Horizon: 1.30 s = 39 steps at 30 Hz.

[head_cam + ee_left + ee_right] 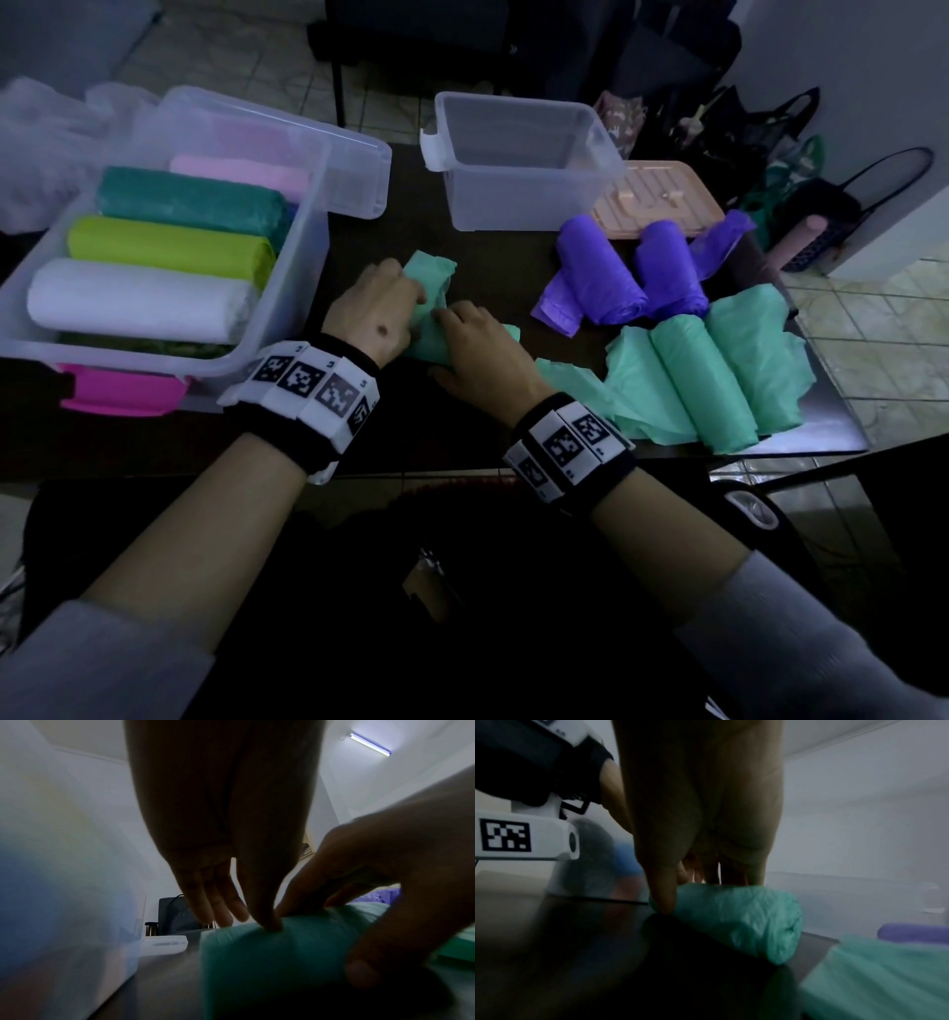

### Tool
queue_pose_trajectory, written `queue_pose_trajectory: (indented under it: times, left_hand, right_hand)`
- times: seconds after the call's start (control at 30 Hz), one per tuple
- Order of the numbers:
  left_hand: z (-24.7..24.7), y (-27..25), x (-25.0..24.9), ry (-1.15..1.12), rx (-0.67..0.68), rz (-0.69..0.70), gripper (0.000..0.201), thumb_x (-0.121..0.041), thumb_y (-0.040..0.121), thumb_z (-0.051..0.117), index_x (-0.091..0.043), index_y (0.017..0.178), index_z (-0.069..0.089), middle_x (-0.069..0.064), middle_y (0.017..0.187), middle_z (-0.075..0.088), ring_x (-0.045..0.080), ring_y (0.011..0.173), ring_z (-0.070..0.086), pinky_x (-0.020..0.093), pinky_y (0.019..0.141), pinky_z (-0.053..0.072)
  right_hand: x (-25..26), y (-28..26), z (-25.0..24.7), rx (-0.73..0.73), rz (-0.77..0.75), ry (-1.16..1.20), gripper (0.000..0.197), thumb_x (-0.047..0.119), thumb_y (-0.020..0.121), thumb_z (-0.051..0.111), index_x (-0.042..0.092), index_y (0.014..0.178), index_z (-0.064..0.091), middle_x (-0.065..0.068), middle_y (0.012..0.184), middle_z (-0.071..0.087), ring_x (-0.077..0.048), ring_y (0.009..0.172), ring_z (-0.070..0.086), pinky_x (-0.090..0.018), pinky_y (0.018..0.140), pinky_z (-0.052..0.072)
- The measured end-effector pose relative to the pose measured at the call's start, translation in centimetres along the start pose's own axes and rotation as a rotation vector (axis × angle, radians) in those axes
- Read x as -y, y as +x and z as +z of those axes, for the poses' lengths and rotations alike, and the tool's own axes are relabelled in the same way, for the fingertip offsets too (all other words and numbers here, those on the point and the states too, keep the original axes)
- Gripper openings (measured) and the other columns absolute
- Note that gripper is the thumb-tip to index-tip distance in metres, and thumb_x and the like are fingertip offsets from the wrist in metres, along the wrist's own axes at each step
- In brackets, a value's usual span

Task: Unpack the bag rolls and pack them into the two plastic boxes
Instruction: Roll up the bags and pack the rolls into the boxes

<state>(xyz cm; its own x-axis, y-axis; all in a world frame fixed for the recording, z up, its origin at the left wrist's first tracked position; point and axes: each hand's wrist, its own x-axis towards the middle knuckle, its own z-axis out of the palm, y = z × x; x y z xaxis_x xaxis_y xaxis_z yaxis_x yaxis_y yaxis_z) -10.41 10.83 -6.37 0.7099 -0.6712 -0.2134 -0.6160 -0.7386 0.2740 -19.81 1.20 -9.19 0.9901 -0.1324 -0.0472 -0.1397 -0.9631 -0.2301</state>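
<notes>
A mint green bag roll [434, 280] lies on the dark table [462, 246] between the two boxes. My left hand [416, 298] grips its far end, thumb pressed on top and fingers behind it [244, 919]. My right hand [452, 318] holds the near part of the same roll [744, 919], thumb on one side and fingers on the other [693, 892]. The left plastic box [308, 246] holds white, lime, teal and pink rolls. The right plastic box [518, 164] has nothing in it.
Two purple rolls [631, 272] and loosely unrolled mint green rolls [703, 380] lie to the right, close to the table's edge. A peach lid [657, 200] sits behind them, a pink lid [118, 390] under the left box. Bags stand on the floor at the far right.
</notes>
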Motion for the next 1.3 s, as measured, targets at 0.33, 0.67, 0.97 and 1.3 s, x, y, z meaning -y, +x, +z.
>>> queue_pose_trajectory:
  times: [0.33,0.67,0.97,1.3]
  left_hand:
    - [0.7,-1.2,0.1,-0.064,-0.002,0.028,0.057,-0.003,0.08,0.067,-0.016,0.131,0.047,0.007,0.135,0.046,0.024,0.123,0.046,0.037,0.1,0.038]
    - [0.9,-1.8,0.9,-0.059,0.032,0.051,0.049,-0.007,0.082,0.063,-0.016,0.126,0.044,0.012,0.125,0.05,0.027,0.111,0.052,0.037,0.089,0.043]
    - [1.1,-1.8,1.4,-0.178,-0.011,0.027,0.037,-0.014,0.092,0.054,-0.014,0.127,0.044,0.009,0.131,0.046,0.025,0.121,0.044,0.039,0.1,0.038]
    - [1.3,-1.1,1.4,-0.277,-0.016,0.02,0.036,-0.006,0.096,0.043,-0.007,0.131,0.048,0.014,0.133,0.044,0.027,0.123,0.044,0.03,0.101,0.032]
  right_hand:
    - [-0.6,1.0,0.1,0.039,0.056,0.014,0.065,0.023,0.084,0.065,0.005,0.14,0.036,-0.015,0.131,0.035,-0.03,0.119,0.041,-0.037,0.103,0.036]
    - [-1.4,0.9,-1.1,0.138,0.049,0.198,0.051,0.023,0.083,0.067,0.006,0.127,0.047,-0.014,0.126,0.053,-0.03,0.116,0.052,-0.035,0.097,0.04]
    - [-2.2,2.0,-2.8,0.345,0.085,0.128,0.045,0.032,0.096,0.049,0.01,0.136,0.048,-0.017,0.131,0.044,-0.029,0.123,0.045,-0.025,0.101,0.029]
    - [-2.7,5.5,-4.1,0.491,0.235,0.222,0.067,0.064,0.071,0.067,0.016,0.115,0.051,0.003,0.101,0.051,-0.019,0.098,0.051,-0.03,0.081,0.04]
